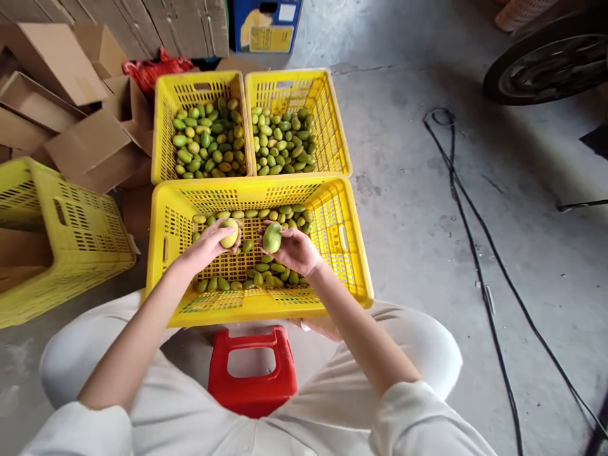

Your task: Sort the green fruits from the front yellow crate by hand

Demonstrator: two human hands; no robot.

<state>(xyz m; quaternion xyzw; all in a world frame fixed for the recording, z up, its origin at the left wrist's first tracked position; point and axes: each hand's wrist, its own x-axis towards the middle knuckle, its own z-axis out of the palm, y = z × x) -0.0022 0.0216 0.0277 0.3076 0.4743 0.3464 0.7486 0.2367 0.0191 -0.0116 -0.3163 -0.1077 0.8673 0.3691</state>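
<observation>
My left hand (pixel 211 240) is closed around a yellowish mango (pixel 229 233) above the front yellow crate (pixel 256 310). Just to its right, a greener mango (pixel 272 238) rests in the curled fingers of my right hand (pixel 297 250). Both hands are inside the crate's opening, a short gap apart. Below them, small oval green mangoes (pixel 270 276) lie along the near side of the crate floor. More green mangoes (pixel 292 215) line the far side, and bare slotted floor shows between. Parts of the floor are hidden by my hands.
Behind stand two yellow crates, one left (pixel 199 77) and one right (pixel 332 126), both holding mangoes. Another yellow crate (pixel 90 221) and cardboard boxes (pixel 95 145) crowd the left. A red stool (pixel 251 392) sits between my legs. Black cable (pixel 479 253) and a wheel (pixel 546 66) are right.
</observation>
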